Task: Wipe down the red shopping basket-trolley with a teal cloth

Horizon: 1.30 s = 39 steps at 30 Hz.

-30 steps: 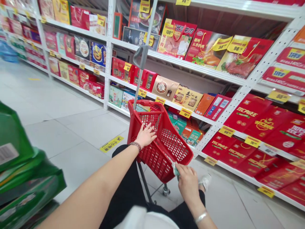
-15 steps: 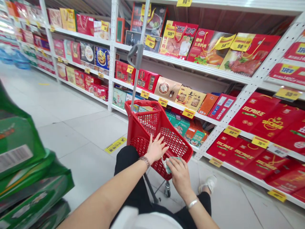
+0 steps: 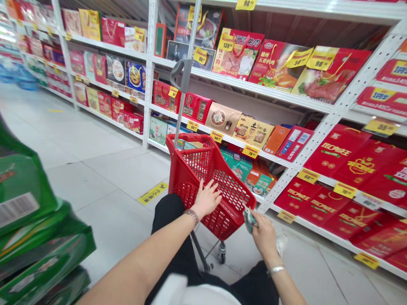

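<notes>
A red plastic shopping basket cart with perforated walls stands in front of my knees. My left hand lies on its near edge with the fingers spread, holding nothing. My right hand grips a crumpled white-and-green cloth just off the basket's right corner. Whether the cloth touches the basket there, I cannot tell. The cart's grey handle rises on a metal pole at the far left of the basket.
White metal shelves with boxed goods and yellow price tags run behind the cart. Green packages are stacked close on my left. A yellow floor sticker lies beside the cart. Blue water bottles stand far left.
My right hand has moved right with the cloth, from the basket's near side to beyond its right corner. My left hand has stayed on the basket edge.
</notes>
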Each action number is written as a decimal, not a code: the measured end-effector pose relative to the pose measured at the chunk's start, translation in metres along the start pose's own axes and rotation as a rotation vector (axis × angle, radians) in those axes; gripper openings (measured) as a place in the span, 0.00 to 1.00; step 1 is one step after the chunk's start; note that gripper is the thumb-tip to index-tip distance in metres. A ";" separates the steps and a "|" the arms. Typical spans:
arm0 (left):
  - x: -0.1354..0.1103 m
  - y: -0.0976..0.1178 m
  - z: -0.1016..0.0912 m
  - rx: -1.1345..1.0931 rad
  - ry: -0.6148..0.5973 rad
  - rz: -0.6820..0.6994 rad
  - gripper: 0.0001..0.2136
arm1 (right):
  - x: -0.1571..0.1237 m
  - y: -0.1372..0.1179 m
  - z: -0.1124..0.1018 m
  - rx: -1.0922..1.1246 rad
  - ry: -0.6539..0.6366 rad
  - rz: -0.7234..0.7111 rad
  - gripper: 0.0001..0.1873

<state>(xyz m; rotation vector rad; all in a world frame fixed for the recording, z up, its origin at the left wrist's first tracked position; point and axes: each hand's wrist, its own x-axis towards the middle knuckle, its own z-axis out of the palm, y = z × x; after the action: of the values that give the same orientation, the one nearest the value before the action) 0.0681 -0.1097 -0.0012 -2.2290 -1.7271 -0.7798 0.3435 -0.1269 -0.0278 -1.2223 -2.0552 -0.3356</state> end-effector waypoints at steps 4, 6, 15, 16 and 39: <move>-0.004 -0.008 -0.005 -0.021 -0.023 0.058 0.19 | 0.007 -0.027 -0.003 0.112 -0.014 -0.167 0.30; -0.006 -0.014 -0.009 -0.031 -0.045 0.095 0.19 | 0.004 -0.049 -0.003 0.144 -0.067 -0.238 0.33; -0.002 -0.062 -0.034 0.009 -0.172 0.144 0.18 | -0.016 -0.080 -0.007 0.101 -0.115 -0.284 0.33; -0.001 -0.065 -0.036 0.018 -0.170 0.117 0.18 | -0.016 -0.074 -0.006 0.091 -0.095 -0.269 0.32; -0.035 0.001 -0.012 0.076 0.022 -0.200 0.26 | 0.003 -0.091 0.027 0.042 0.002 -0.286 0.25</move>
<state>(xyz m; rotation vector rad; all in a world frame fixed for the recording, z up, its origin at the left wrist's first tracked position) 0.0592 -0.1452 -0.0096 -2.0130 -1.9568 -0.7623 0.2534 -0.1570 -0.0331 -0.9025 -2.2257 -0.4237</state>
